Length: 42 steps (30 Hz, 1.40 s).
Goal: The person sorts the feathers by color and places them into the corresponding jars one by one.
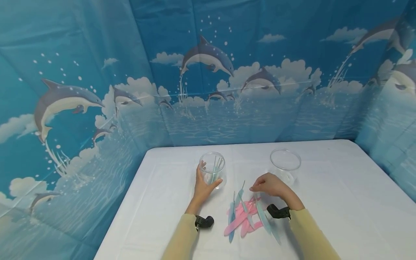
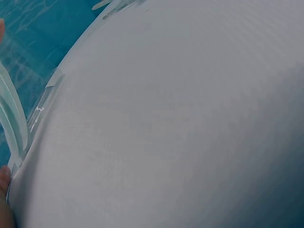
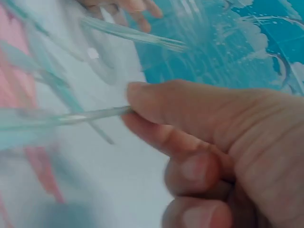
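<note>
My left hand [image 1: 204, 189] grips a clear round jar [image 1: 222, 174] near the table's far side, thumb and fingers around its wall. Several pale green feathers [image 2: 13, 111] stand inside, their quills upward. My right hand [image 3: 204, 123] pinches the quill of a pale green feather [image 3: 28, 124] between thumb and forefinger; its other fingers are curled. Below that hand lies a loose pile of pink feathers [image 1: 239, 221], with blue feathers [image 1: 231, 216] on its left side and more pale green ones among them.
A second clear jar [image 1: 286, 174] stands behind my right hand on the white table [image 1: 351, 202]. A blue dolphin-print curtain [image 1: 208, 119] hangs along the table's back edge and beside it.
</note>
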Available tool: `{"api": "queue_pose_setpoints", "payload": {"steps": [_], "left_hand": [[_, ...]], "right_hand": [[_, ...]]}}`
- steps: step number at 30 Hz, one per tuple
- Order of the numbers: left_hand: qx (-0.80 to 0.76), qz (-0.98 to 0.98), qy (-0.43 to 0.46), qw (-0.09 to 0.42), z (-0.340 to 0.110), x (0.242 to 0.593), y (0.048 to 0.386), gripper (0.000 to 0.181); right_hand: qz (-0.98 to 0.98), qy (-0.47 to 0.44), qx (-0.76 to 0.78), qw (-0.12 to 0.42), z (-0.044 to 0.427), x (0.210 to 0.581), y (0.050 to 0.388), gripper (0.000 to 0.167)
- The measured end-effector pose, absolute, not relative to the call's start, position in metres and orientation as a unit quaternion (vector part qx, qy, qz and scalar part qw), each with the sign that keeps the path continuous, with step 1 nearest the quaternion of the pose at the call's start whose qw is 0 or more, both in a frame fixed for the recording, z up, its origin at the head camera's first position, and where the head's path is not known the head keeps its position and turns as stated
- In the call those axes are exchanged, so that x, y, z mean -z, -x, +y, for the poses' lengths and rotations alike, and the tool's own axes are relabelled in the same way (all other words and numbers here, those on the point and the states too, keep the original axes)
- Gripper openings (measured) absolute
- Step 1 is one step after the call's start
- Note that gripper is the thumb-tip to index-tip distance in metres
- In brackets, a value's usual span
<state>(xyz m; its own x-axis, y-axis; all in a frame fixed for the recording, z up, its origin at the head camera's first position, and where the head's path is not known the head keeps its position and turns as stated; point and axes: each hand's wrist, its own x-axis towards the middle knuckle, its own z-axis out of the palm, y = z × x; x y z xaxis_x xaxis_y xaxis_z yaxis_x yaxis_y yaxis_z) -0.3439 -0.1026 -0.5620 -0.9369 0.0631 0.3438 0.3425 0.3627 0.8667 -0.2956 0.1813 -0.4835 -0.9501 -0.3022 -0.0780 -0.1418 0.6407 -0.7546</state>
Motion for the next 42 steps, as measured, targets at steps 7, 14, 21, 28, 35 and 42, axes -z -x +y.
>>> {"api": "queue_pose_setpoints", "payload": {"steps": [7, 14, 21, 28, 35, 42], "left_hand": [[0.553, -0.814, 0.122, 0.124, -0.104, 0.561, 0.345, 0.106], [0.557, -0.812, 0.118, 0.125, -0.105, 0.563, 0.344, 0.106], [0.565, -0.807, 0.12, 0.123, -0.105, 0.557, 0.34, 0.104], [0.565, -0.807, 0.121, 0.124, -0.107, 0.56, 0.338, 0.104], [0.563, -0.809, 0.12, 0.123, -0.102, 0.565, 0.341, 0.104], [0.56, -0.81, 0.122, 0.122, -0.101, 0.559, 0.345, 0.104]], "right_hand": [[0.904, 0.104, 0.415, 0.016, 0.19, 0.464, 0.304, 0.029], [0.874, 0.06, 0.475, -0.085, 0.182, 0.437, 0.312, 0.039], [0.785, 0.041, 0.583, -0.205, 0.145, 0.409, 0.33, 0.039], [0.729, 0.091, 0.616, -0.284, 0.101, 0.404, 0.351, 0.028], [0.776, 0.108, 0.563, -0.262, 0.072, 0.411, 0.356, 0.023], [0.83, 0.135, 0.505, -0.194, 0.068, 0.416, 0.354, 0.026]]}}
